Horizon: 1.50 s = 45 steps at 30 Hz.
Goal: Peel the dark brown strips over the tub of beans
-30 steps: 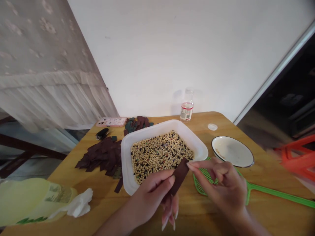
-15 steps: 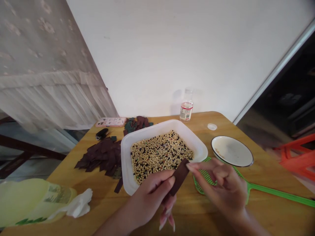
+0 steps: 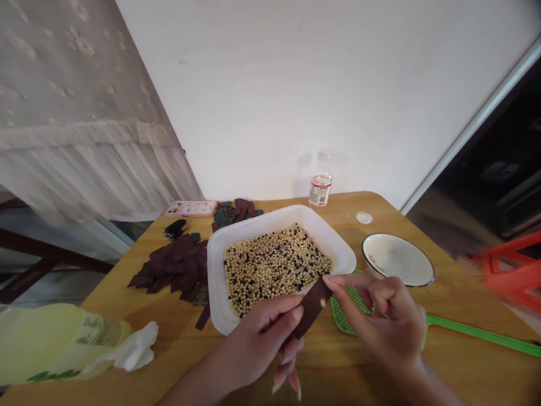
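Observation:
My left hand [image 3: 266, 330] grips a dark brown flat strip [image 3: 310, 310] between thumb and fingers, and its lower fingers hang beneath. At the strip's upper end, the thumb and forefinger of my right hand [image 3: 384, 310] are pinched on its edge. A small pale grain [image 3: 323, 303] shows against the strip near its right edge. Just beyond both hands stands a white plastic tub [image 3: 216, 270] holding many small round grains [image 3: 274, 265], mostly cream and black; I cannot tell whether they are beads or beans. A heap of similar brown strips [image 3: 173, 265] lies left of the tub.
A green plastic fly swatter [image 3: 477, 334] lies partly under my right hand. Behind it sit a white dish [image 3: 397, 259], a white cap [image 3: 364, 217] and a clear bottle [image 3: 320, 189]. At left are a phone [image 3: 191, 208], green and brown pieces [image 3: 236, 214], a yellowish jug [image 3: 46, 344] and tissue [image 3: 137, 347].
The strip has tilted slightly and its upper end has shifted right with my right fingers. A pale grain now shows against it. My left hand has barely moved.

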{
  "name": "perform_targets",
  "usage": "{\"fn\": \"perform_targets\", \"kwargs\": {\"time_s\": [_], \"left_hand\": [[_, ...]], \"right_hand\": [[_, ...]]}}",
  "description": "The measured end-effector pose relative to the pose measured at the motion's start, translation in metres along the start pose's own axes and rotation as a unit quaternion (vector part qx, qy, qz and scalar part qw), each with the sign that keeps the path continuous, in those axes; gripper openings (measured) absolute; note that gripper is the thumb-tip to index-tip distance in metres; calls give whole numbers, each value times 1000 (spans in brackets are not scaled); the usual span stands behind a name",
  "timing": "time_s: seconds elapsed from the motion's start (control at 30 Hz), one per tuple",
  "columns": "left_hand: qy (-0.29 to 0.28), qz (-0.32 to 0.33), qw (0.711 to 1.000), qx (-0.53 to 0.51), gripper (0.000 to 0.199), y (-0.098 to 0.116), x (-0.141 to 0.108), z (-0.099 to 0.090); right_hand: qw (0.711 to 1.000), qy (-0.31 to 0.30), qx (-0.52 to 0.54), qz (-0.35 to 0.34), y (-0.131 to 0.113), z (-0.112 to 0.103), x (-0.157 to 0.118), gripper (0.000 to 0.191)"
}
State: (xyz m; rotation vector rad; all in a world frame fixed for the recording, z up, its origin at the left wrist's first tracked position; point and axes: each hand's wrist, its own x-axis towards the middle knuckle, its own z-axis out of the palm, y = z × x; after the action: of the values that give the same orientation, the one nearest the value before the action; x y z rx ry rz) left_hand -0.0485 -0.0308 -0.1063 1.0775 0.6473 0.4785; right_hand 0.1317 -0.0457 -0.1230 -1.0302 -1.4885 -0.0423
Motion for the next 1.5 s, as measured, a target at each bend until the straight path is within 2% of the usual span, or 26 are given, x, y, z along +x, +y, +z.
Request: {"fn": "perform_targets", "kwargs": {"time_s": [0.07, 0.2, 0.4, 0.5, 0.77, 0.93, 1.0, 1.1, 1.17, 1.2, 1.3, 1.4, 1.5], "left_hand": [[-5, -6, 1000, -10, 37, 0, 0, 0], [13, -8, 998, -55, 34, -1, 0, 1], [64, 44, 996, -51, 28, 5, 0, 0], [66, 56, 995, -51, 25, 6, 1, 0], [49, 84, 994, -49, 23, 7, 2, -2], [59, 100, 991, -60, 21, 7, 2, -3], [65, 111, 990, -64, 21, 8, 2, -5], [89, 138, 984, -70, 20, 11, 3, -8], [117, 168, 976, -79, 19, 13, 3, -10], [132, 184, 970, -85, 18, 14, 3, -11], [175, 217, 956, -95, 20, 17, 4, -12], [186, 221, 952, -99, 21, 17, 5, -13], [178, 220, 954, -99, 20, 15, 6, -15]], "right_hand": [[1000, 19, -1, 4, 1, 0, 0, 42], [1000, 16, 21, 4, 3, 0, -1, 34], [995, 29, -40, 90, 6, -5, 5, 19], [991, -9, -20, 129, 6, -5, 7, 20], [984, -82, -35, 154, 9, -3, 10, 15], [984, -110, -74, 120, 18, -2, 11, 14], [981, -145, -92, 90, 20, -1, 15, 11], [947, -277, -134, 94, 19, 9, 32, 9], [888, -402, -168, 146, 18, 21, 46, 14], [871, -437, -167, 149, 18, 30, 54, 18], [820, -537, -139, 142, 18, 57, 67, 24], [765, -618, -122, 132, 15, 78, 66, 24], [742, -652, -97, 119, 10, 90, 59, 28]]}}
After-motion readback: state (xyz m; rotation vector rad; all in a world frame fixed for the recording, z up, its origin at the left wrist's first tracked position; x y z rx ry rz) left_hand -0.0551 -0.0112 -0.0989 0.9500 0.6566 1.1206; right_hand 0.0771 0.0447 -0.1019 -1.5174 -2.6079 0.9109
